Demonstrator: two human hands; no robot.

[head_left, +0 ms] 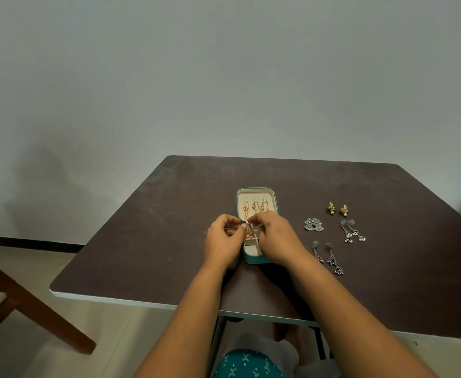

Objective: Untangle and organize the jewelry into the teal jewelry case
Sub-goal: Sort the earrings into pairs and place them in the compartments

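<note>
I see a dark counter point(169, 227) against a plain grey wall point(223, 77). Both grips, left hand point(223, 238) and right hand point(274, 236), pinch a gold chain point(248, 230) over the teal jewelry case point(253, 259).

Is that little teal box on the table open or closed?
Open. The teal jewelry case lies with its lid flat, showing the cream lining, gold chains hung in the lid and small compartments.

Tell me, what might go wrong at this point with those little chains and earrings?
Both the left hand and the right hand pinch something fine over the open teal jewelry case; a tug might snag the gold chains already hanging in its lid. A forearm sweeping right could scatter the silver dangle earrings lying loose on the table. The small gold earrings could easily get knocked off.
</note>
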